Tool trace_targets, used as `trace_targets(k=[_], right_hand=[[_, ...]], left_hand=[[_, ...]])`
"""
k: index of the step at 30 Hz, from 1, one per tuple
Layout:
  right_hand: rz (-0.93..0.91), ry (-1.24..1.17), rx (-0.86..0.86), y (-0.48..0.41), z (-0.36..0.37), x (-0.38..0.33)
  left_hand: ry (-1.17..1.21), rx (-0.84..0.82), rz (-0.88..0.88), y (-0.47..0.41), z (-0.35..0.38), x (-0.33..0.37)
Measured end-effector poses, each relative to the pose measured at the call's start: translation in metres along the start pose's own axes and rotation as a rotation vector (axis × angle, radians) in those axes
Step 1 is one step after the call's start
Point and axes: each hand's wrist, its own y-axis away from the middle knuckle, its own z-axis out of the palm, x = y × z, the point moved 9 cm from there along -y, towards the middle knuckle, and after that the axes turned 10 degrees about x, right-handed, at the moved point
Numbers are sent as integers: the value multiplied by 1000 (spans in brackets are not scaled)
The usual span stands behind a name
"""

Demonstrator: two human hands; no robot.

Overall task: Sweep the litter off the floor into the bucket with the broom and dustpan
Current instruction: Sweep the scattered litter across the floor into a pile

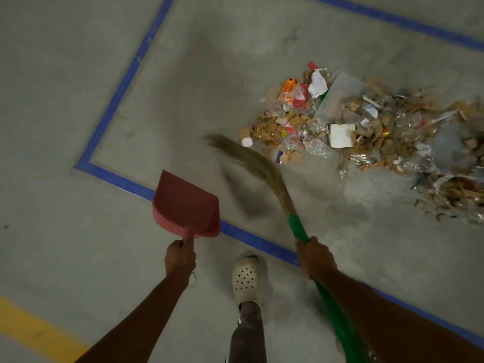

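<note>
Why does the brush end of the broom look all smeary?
Head view: the broom has bristles smeared by motion blur, above a soft dark shadow; the litter and dustpan look sharper; the light is dim overall.

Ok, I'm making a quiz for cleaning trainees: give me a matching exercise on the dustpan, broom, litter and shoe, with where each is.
Things:
1. red plastic dustpan
2. green-handled straw broom
3. pile of cardboard and plastic litter
4. white perforated clog

Places:
A. on the floor inside the blue tape line
B. gripped by the right hand
C. gripped by the left hand
D. worn by the person, outside the tape

Pairs: 1-C, 2-B, 3-A, 4-D
</note>
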Motion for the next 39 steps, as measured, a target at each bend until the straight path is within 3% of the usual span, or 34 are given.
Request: trace_targets(k=[4, 10, 23, 31, 39], right_hand=[[48, -191, 93, -10, -29, 32], [-57, -304, 114, 7, -59, 54], [-36, -358, 63, 29, -29, 33], [44, -207, -54, 18, -4, 81], [-57, -178, 92, -50, -25, 111]], left_hand=[[16, -28, 22, 10, 17, 15], [50, -58, 84, 27, 44, 47], [72, -98, 136, 39, 80, 89], [37, -90, 164, 29, 88, 88], [107, -90, 112, 21, 127, 71]])
